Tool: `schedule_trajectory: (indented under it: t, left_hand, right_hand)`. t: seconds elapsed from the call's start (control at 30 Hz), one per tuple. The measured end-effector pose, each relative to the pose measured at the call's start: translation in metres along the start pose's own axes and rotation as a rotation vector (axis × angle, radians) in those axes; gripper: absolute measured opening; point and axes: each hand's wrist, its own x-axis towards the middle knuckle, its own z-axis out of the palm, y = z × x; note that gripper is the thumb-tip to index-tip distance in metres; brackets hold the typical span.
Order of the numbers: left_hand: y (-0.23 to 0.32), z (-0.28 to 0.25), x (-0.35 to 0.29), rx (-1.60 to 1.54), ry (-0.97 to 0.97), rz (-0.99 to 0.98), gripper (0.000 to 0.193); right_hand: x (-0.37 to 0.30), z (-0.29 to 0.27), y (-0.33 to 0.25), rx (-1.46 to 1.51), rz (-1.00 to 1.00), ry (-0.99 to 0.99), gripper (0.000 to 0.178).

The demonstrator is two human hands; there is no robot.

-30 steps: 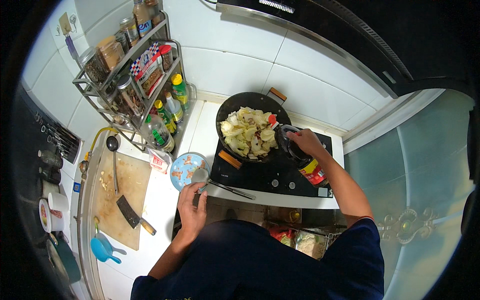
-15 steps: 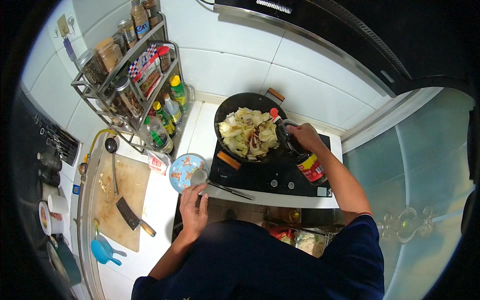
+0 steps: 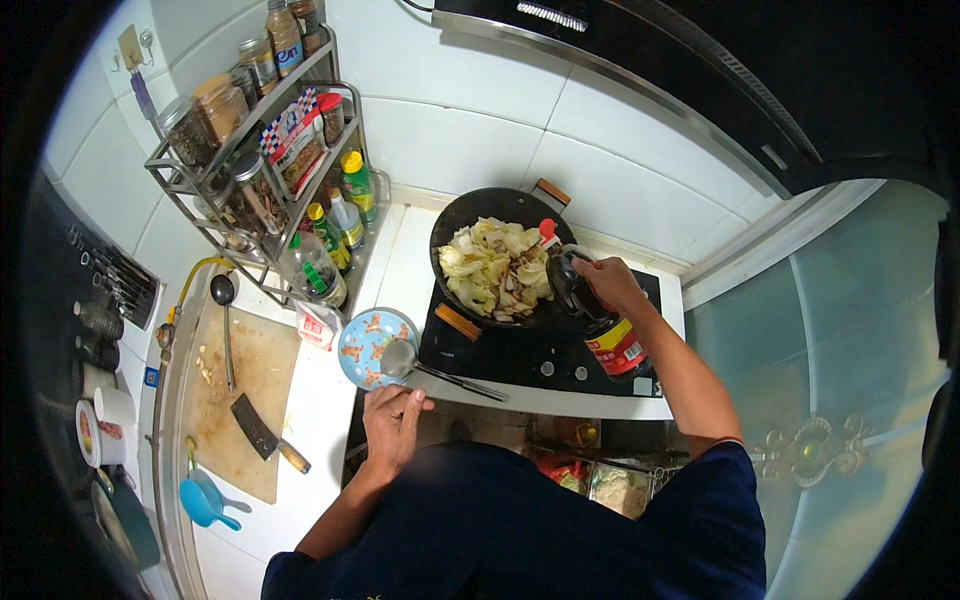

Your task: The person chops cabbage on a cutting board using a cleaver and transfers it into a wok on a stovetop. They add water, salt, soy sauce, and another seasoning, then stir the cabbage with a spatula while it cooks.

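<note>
While cabbage is filling the black wok (image 3: 455, 225), a dark sauce bottle (image 3: 592, 310) is being tilted over it. It is being clamped in the right hand (image 3: 612, 285); the left hand (image 3: 392, 425) is being rested open-fingered on the counter edge (image 3: 330, 440).

white tiled walls (image 3: 470, 110) met a white bench (image 3: 300, 400). a dark range hood (image 3: 700, 70) hung overhead with a lit strip. a metal rack (image 3: 250, 170) stood in the corner; a frosted glass door (image 3: 830, 400) closed the right.

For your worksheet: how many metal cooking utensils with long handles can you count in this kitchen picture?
2. A ladle lies on the chopping board at left; a second ladle rests on the patterned plate by the left hand. More may be hidden.
</note>
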Motion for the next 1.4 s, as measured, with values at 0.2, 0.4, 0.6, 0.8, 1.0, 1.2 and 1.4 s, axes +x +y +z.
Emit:
schedule_trajectory:
  t: [0.2, 0.4, 0.6, 0.8, 1.0, 1.2, 1.4]
  left_hand:
    - [-0.004, 0.002, -0.001, 0.034, 0.021, -0.037, 0.021]
    - [-0.002, 0.000, -0.002, 0.048, 0.035, -0.090, 0.028]
    - [-0.002, -0.003, -0.004, 0.039, -0.007, -0.139, 0.030]
    - [0.000, -0.005, -0.001, 0.044, 0.009, -0.122, 0.028]
    - [0.014, -0.013, 0.009, 0.055, 0.037, 0.026, 0.030]
    - [0.074, -0.032, 0.036, 0.034, 0.060, 0.396, 0.042]
    - [0.111, -0.076, 0.047, 0.180, 0.109, 0.554, 0.058]
  right_hand:
    - [0.001, 0.009, 0.003, 0.039, -0.039, -0.012, 0.070]
    - [-0.008, 0.010, -0.017, -0.038, -0.060, -0.005, 0.062]
    - [-0.003, 0.009, -0.016, -0.041, -0.044, 0.031, 0.062]
    - [-0.013, 0.009, -0.013, 0.183, -0.062, 0.077, 0.061]
    - [-0.065, 0.016, -0.018, 0.522, -0.168, 0.225, 0.050]
    - [-0.147, 0.035, -0.065, 0.502, -0.239, 0.113, 0.039]
    - [-0.191, 0.093, -0.131, 0.641, -0.351, -0.188, 0.030]
